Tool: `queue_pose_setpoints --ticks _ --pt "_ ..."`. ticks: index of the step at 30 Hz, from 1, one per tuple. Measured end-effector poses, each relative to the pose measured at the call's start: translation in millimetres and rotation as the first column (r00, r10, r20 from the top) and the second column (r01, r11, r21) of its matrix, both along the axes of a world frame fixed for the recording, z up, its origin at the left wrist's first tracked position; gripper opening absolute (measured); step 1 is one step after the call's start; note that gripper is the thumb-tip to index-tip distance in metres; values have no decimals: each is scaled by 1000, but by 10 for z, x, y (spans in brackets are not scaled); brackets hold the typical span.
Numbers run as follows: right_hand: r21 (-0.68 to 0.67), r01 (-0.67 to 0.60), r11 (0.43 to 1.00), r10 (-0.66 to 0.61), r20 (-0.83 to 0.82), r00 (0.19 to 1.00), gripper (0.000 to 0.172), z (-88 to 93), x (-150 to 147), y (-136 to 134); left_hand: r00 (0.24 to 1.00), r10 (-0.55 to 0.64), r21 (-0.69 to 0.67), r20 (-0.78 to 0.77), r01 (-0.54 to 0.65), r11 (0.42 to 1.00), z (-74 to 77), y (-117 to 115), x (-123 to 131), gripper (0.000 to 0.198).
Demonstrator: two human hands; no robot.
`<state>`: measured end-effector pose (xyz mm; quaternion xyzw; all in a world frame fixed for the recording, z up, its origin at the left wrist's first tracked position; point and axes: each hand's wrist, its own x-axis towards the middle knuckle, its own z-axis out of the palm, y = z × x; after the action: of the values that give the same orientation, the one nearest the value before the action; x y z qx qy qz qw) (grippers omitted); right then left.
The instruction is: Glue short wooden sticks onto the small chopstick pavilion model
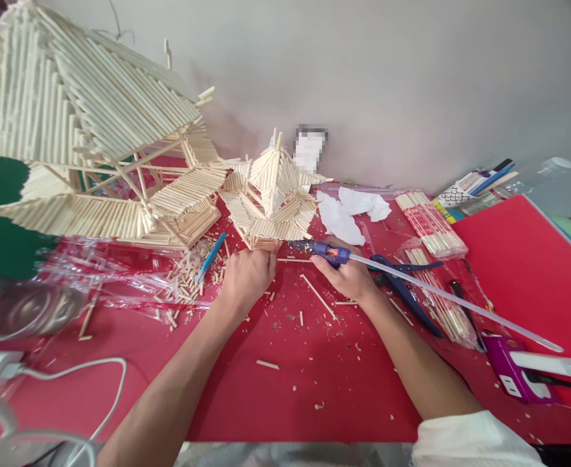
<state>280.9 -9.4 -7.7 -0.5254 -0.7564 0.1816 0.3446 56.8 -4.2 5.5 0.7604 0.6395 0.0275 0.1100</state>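
A small pavilion model (278,188) built of pale wooden sticks stands at mid-table. My left hand (249,279) is closed at its lower front edge, with the fingertips partly hidden. My right hand (348,275) is wrapped round a dark blue hot glue gun (332,253). The gun's nozzle points left, close to the pavilion's base. A long translucent glue stick (455,298) sticks out of the gun's back toward the lower right. Between my hands lies a thin wooden stick (295,260).
A large stick-built house model (120,84) fills the left. Stick offcuts (192,279) and a blue pen (211,257) lie beside it. To the right are blue-handled pliers (406,292), chopstick packs (431,224), a purple power strip (513,370) and a red folder (533,272). Torn paper (338,217) lies behind.
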Motion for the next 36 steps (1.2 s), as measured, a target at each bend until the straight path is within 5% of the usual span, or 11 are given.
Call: queue_pose_setpoints --ticks 10,22,36 --pt "9 -37 999 38 -22 999 36 37 -17 -4 1000 0 10 -2 0 1000 1 -2 8 68" --pt "209 -149 966 128 109 986 33 -43 -88 16 1000 14 29 -8 -14 999 -43 -2 -1 63" --pt "257 -141 956 91 197 976 37 -65 -159 50 1000 -4 -24 -26 3 1000 18 3 5 60"
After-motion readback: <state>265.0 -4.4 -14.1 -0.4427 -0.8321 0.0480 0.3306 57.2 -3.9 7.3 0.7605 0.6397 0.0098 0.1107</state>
